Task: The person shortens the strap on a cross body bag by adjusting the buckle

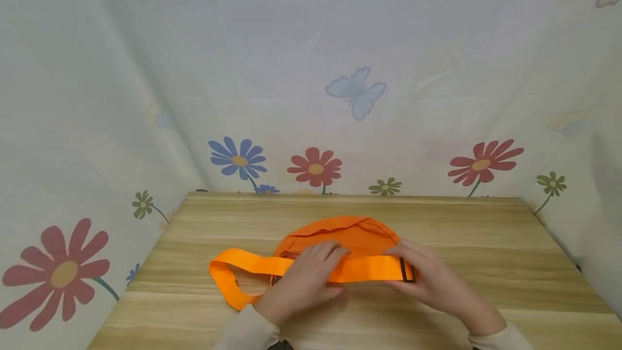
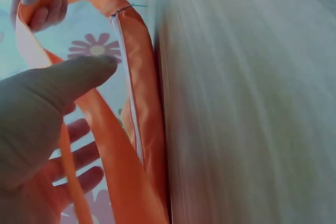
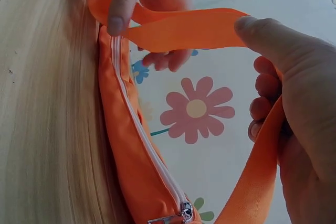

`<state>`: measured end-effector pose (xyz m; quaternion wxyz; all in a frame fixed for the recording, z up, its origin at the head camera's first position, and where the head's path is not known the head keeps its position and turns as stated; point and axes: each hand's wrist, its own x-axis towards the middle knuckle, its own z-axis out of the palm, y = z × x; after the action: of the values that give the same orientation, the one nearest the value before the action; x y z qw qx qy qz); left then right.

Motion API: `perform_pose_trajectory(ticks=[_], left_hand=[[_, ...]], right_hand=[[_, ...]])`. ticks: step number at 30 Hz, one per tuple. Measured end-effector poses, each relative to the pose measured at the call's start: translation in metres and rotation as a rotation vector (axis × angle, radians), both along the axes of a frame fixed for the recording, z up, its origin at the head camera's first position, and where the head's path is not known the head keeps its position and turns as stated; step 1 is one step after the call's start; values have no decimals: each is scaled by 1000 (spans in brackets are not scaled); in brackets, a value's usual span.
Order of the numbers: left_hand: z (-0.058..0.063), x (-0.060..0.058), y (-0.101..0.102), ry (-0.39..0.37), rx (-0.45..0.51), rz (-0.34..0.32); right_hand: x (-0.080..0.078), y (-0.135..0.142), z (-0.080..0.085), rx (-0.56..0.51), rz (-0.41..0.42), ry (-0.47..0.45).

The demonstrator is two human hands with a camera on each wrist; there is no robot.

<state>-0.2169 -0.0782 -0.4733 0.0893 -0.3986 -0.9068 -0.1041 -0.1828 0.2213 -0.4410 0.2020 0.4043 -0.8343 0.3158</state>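
An orange waist bag [image 1: 323,236] stands on the wooden table, its white zipper [image 3: 149,153] running along the side nearest the person. My right hand [image 1: 430,280] pinches the bright orange strap [image 1: 371,269] between thumb and curled fingers, beside a black strap slider [image 1: 407,270]. Raised in front of the bag, the strap spans between both hands. My left hand [image 1: 311,277] is around the strap near the bag's left end. Its thumb [image 2: 86,77] is extended and well apart from its loosely bent fingers, with the strap passing between them. A metal zipper pull [image 3: 185,211] shows at one end.
A loop of loose strap [image 1: 228,280] lies on the table [image 1: 194,231] left of the left hand. Behind and beside the table hangs a pale cloth [image 1: 272,69] printed with flowers and butterflies.
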Motion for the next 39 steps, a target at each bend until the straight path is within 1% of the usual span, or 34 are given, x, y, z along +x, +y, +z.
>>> perform_pose_trajectory(ticks=[2, 5, 7, 12, 15, 20, 24, 28, 31, 35, 39], left_hand=[[2, 0, 1, -14, -1, 16], [4, -1, -1, -61, 13, 39], [6, -1, -6, -59, 15, 54], [11, -2, -26, 11, 23, 107], [16, -2, -38, 17, 31, 142], [20, -1, -52, 14, 28, 167], [21, -1, -59, 76, 30, 179], [20, -3, -63, 133, 43, 188], [19, -5, -65, 134, 67, 193], [19, -6, -67, 136, 77, 214], [20, -6, -71, 190, 65, 235]], right_hand=[[1, 1, 0, -2, -7, 2], [1, 4, 0, 1, -23, 21], [1, 7, 0, 5, -39, 31], [1, 17, 2, -1, -48, 28], [1, 23, 3, 7, -42, 23], [3, 30, 2, 39, -40, -4], [5, 33, 2, 40, -51, -23], [6, 35, 5, 31, -62, -4], [6, 37, 6, 26, -68, 11], [6, 40, 7, 30, -75, 5], [8, 45, 9, 44, -105, -7]])
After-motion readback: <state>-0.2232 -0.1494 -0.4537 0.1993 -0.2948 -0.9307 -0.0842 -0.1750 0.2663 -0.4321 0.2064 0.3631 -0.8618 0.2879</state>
